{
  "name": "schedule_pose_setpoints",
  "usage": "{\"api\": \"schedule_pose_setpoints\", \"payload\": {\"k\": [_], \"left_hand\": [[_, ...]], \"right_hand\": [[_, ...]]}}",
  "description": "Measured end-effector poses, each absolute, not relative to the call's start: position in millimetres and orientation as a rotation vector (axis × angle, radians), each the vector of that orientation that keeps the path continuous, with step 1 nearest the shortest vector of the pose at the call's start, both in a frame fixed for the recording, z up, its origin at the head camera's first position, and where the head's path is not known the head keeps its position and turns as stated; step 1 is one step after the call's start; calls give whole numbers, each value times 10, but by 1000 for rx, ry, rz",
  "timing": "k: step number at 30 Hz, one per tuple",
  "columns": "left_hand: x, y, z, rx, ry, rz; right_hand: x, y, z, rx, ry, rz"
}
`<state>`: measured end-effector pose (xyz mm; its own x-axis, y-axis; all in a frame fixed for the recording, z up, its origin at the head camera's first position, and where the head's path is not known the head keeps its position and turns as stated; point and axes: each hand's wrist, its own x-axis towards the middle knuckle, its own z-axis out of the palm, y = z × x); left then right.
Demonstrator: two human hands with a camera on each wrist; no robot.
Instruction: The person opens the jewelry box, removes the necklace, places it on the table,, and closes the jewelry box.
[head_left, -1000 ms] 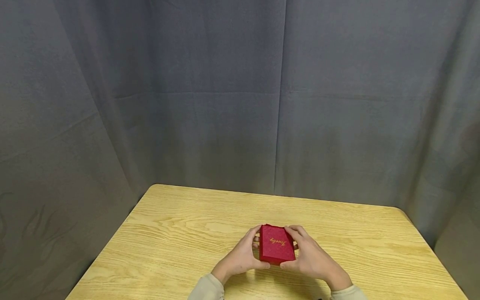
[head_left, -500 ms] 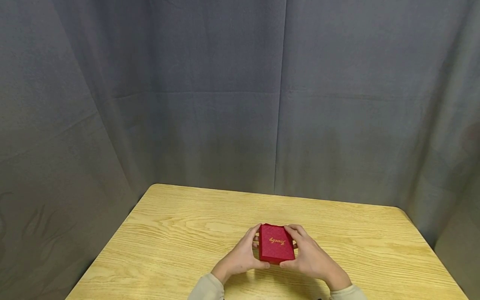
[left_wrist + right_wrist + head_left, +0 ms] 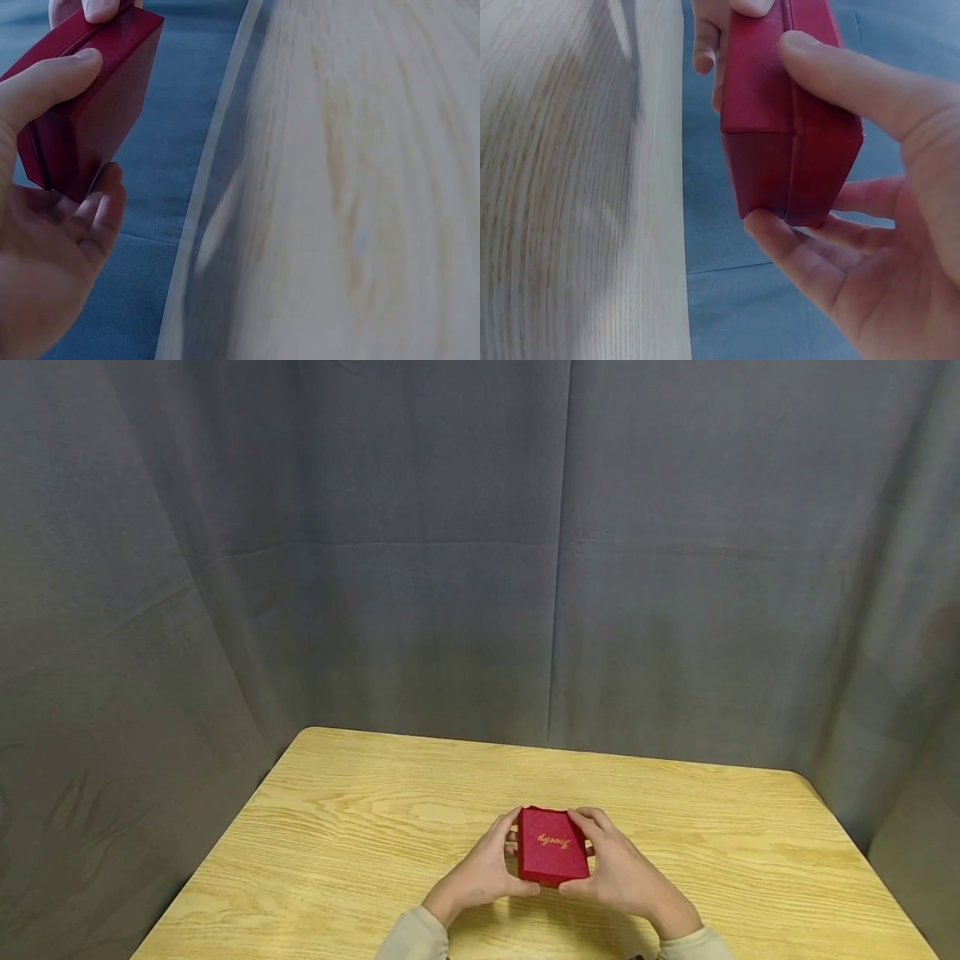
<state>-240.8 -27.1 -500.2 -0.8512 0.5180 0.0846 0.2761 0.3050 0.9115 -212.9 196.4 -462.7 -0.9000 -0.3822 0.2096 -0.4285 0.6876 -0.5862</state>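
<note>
A small red jewelry box with gold "Jewelry" lettering on its top is held up over the table by both hands. My left hand grips its left side, thumb on the near edge and fingers at the far side. On the other side my right hand grips it the same way. In the left wrist view the red box has the left thumb pressed on its side near a seam. The right wrist view shows the box with lid and base together, the right thumb across the seam.
A light wood-grain table lies beneath the hands. Grey curtains hang behind it and along both sides. Beige sleeves cover the forearms at the bottom of the head view.
Almost nothing differs. Both hands keep their grip on the jewelry box, which has shifted only very slightly upward in the head view.
</note>
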Motion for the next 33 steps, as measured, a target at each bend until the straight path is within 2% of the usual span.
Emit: {"api": "schedule_pose_setpoints", "payload": {"k": [33], "left_hand": [[-2414, -273, -4986, 699, 2309, 1614]], "right_hand": [[-2153, 1972, -4637, 683, -2779, 1034]]}}
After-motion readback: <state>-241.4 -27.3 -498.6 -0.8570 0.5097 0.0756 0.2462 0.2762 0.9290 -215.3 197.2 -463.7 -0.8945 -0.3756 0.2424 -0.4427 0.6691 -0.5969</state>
